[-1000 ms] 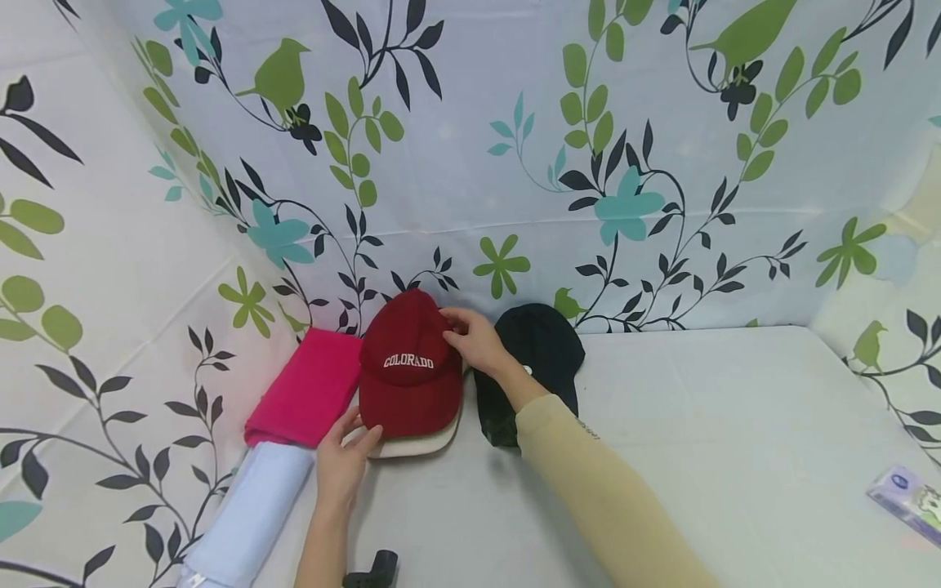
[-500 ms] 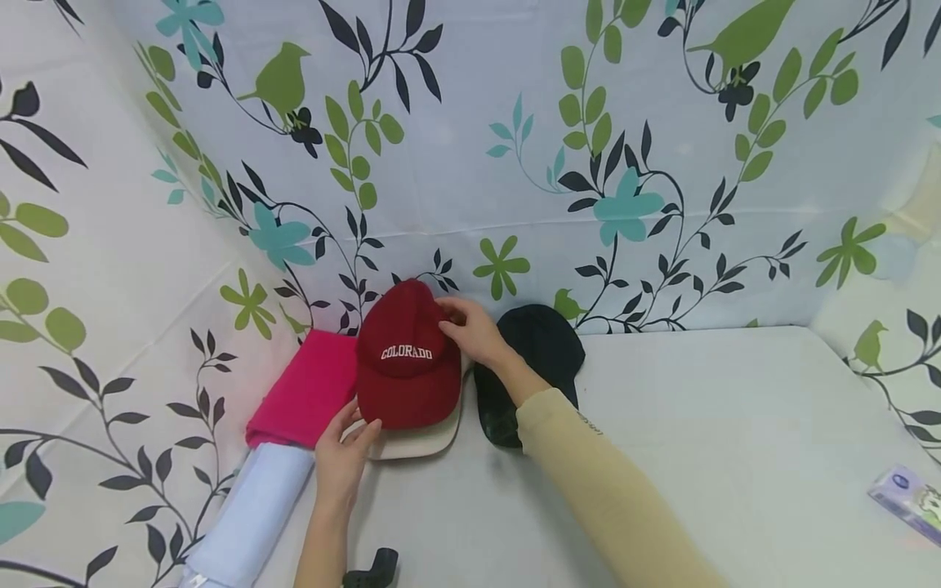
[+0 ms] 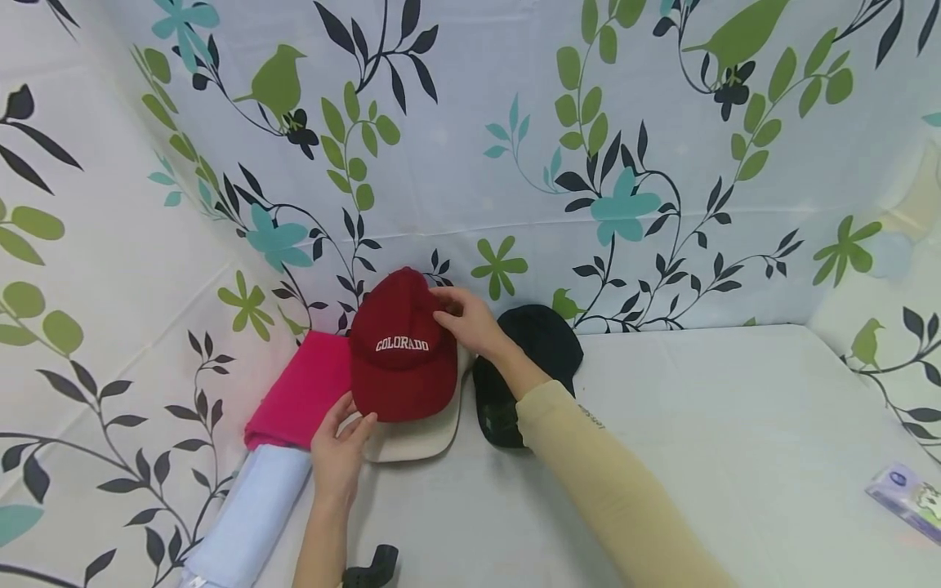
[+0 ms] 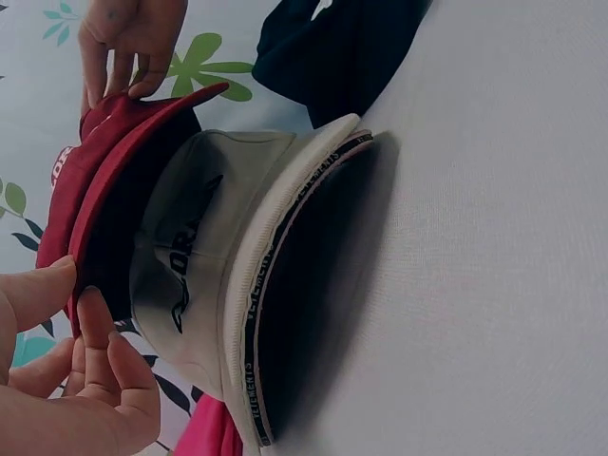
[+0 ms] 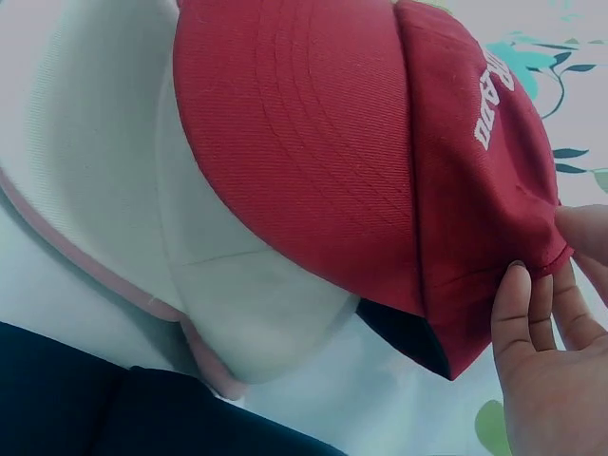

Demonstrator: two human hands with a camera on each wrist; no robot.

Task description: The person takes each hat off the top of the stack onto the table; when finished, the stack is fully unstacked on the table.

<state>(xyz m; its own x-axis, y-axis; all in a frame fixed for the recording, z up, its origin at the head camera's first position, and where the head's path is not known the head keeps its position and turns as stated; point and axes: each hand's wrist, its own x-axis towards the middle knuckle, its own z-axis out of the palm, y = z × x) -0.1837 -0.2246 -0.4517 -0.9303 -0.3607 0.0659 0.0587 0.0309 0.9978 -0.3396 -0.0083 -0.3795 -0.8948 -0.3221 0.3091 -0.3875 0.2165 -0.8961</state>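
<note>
Maroon cap [image 3: 403,351] sits stacked on the cream cap [image 3: 419,437], brim pointing toward the person. Left hand [image 3: 336,449] pinches the brim's near edge; right hand [image 3: 465,320] pinches the crown at the far side, just beside the black cap [image 3: 540,351].

On the white table [image 3: 735,425] are laid a beige cap [image 3: 415,437], a black cap [image 3: 540,351], a pink folded cloth [image 3: 301,392] and a tissue packet [image 3: 907,494].
</note>
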